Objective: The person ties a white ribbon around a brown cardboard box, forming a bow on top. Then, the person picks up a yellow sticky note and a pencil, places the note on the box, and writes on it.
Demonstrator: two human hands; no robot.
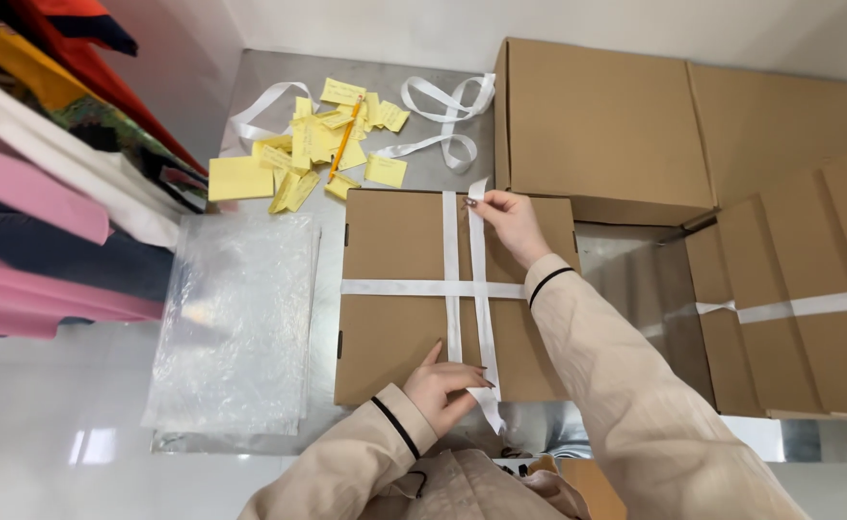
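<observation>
I see a flat brown box [399, 327] lying in the middle of the metal surface [279, 87], straight below me. White ribbon [481, 289] crosses its lid: one band runs side to side, and two strands run front to back, close together. My left hand [447, 390] sits at the near edge of the box, its fingers [476, 371] pinching the near end of the ribbon, whose tail hangs over the edge. My right hand [510, 221] is at the far edge, fingers closed on the far end of the same strand, pressing it to the lid.

Left of the box lies a stack of clear bags [235, 327]. Beyond it, yellow notes [298, 154] are scattered with a pencil [344, 140] on top, and loose ribbon loops [443, 120] curl beside them. More boxes [616, 125] stand to the right, one tied. Clothes [48, 193] hang at the left.
</observation>
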